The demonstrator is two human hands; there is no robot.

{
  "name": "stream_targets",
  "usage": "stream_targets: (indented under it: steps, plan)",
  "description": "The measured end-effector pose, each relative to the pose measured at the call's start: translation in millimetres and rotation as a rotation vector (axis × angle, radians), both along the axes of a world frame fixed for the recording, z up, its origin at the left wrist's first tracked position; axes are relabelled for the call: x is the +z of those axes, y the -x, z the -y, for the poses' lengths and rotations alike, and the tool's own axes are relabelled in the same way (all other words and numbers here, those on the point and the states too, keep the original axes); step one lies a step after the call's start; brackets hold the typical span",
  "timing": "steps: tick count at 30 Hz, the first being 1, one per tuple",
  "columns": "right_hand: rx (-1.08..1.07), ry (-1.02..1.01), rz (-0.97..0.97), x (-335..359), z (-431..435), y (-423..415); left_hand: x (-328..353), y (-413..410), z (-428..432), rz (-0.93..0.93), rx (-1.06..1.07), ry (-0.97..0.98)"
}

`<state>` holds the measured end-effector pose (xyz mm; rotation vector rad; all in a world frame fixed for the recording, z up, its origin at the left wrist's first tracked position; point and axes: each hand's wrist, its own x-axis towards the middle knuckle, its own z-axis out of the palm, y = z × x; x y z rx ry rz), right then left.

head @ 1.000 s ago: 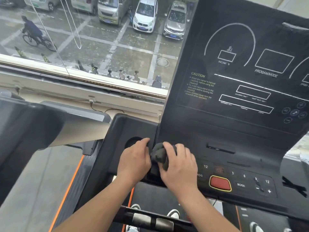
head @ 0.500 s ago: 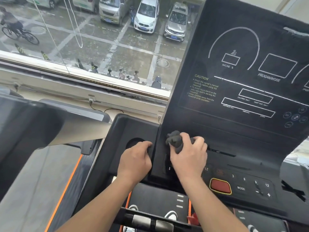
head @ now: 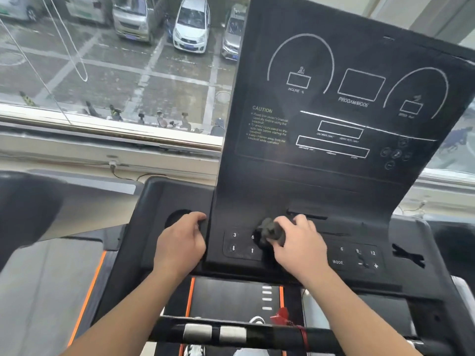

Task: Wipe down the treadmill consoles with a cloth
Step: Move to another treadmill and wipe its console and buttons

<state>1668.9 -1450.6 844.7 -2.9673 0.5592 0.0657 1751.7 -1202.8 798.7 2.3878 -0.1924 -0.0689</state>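
Observation:
The black treadmill console [head: 334,173] fills the middle and right of the head view, its display panel tilted up and a row of buttons along its lower edge. My right hand [head: 295,247] grips a bunched dark grey cloth [head: 268,232] and holds it against the button row, just right of the 3 and 6 keys. My left hand [head: 180,242] rests on the console's left tray, fingers curled over the ridge beside the round cup holder [head: 177,218].
A black handlebar with silver pulse pads [head: 213,332] crosses below my forearms, with a red safety clip [head: 281,316] hanging near it. A neighbouring treadmill [head: 30,209] stands at the left. A window ledge [head: 102,147] runs behind, above a car park.
My right hand has carried the cloth to the right along the button row, uncovering the 3 and 6 keys. My left hand has stayed on the tray ridge. The view has shifted right.

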Motion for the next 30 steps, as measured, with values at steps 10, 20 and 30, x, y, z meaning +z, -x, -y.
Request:
stream_targets:
  steps: [10,20,30]
  plan:
    - [0.180,0.048,0.136,-9.5,-45.8,0.3,7.1,-1.5,20.7,0.097,0.087,0.146]
    - [0.032,0.026,0.021,2.5,72.4,26.7,25.1,35.3,101.5,0.389,-0.177,0.241]
    - [-0.013,0.068,0.156,-11.8,127.9,59.8,40.1,65.0,176.5,0.428,-0.231,0.196]
